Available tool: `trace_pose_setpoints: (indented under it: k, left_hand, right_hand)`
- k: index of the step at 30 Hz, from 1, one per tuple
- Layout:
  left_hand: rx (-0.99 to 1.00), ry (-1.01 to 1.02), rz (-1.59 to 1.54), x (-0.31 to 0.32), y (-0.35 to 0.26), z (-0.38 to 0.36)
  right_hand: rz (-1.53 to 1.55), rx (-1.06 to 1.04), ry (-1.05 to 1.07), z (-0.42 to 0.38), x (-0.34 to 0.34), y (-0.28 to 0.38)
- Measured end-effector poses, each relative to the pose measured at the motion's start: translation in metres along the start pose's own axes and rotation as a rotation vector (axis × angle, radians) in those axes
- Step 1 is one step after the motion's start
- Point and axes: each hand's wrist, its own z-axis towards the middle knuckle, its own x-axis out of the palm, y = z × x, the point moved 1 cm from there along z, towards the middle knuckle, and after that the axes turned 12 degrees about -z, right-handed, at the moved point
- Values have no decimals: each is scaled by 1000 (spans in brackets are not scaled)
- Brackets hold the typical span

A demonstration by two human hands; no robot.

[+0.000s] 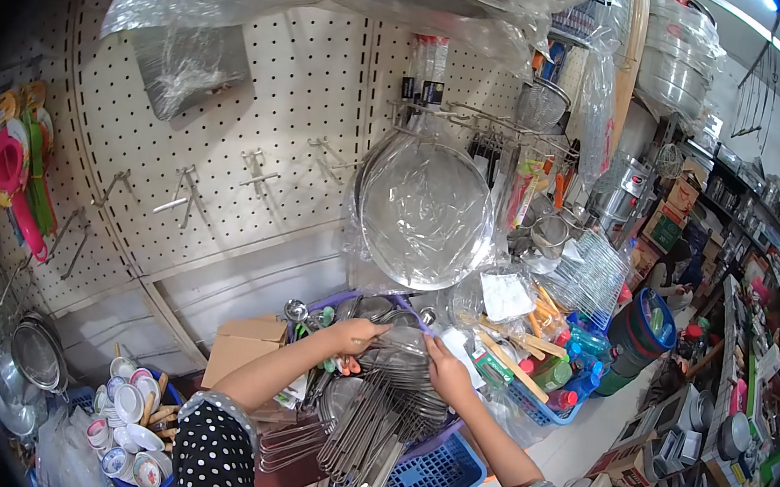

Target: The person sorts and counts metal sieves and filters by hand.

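Both my hands reach over a purple basket (pixel 344 297) packed with metal kitchenware. My left hand (pixel 355 336) is closed, its fingertips pinched at the left rim of a round metal strainer (pixel 405 341). At the opposite rim, the fingers of my right hand (pixel 449 371) are closed too, close to a purple strip of the basket. Below the strainer lies a stack of similar round strainers (pixel 415 377). Long wire handles (pixel 367 434) fan out toward me. A ladle (pixel 295 310) and orange-handled scissors (pixel 347 365) lie left of the stack.
A large plastic-wrapped sieve (pixel 426 211) hangs on the pegboard (pixel 303 75) ahead. To the right, a blue basket (pixel 538 408) holds bottles and wooden-handled tools. Another blue basket (pixel 428 477) is below. White ladles (pixel 131 420) fill a tub at left, beside a cardboard box (pixel 244 347).
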Motion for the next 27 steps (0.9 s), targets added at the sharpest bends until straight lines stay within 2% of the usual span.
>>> trace_pose_setpoints:
  k: [1,2,5,6,9,10,13,14,19,20,23,24,27]
  left_hand:
    - [-143,7,-208,-1,-10,-17]
    - [-72,-2,-368,2,5,-18]
    - [730,-411,283,0,69,25]
    - [397,-266,-18,-7,33,-12]
    - [622,-421,-42,-15,33,-40]
    - [765,-529,92,-20,35,-49]
    - [726,-725,-11,-24,39,-97]
    - [754,-749,-74,-25,38,-118]
    - [610,-927,-84,-27,60,-224]
    - [572,-952,-59,-28,69,-246]
    - [542,-1030,-37,-28,97,-314]
    - [502,-1051,-39,-27,107,-338]
    - [392,-1147,13,-29,135,-411]
  right_hand:
    - [10,-5,-40,-1,-7,6]
    - [20,-11,-80,-1,-14,12]
    - [44,-45,-224,0,-38,33]
    - [38,-70,-287,1,-42,39]
    - [69,-111,-430,1,-65,69]
    - [86,-133,-468,2,-71,79]
    - [216,-160,-488,1,-89,121]
    - [265,-173,-468,-1,-94,137]
    - [424,-294,-422,-5,-104,228]
    - [454,-260,-380,-4,-92,239]
    - [475,-416,-374,-3,-80,293]
    - [434,-498,-462,-2,-76,314]
    - [450,-609,-377,-8,-71,381]
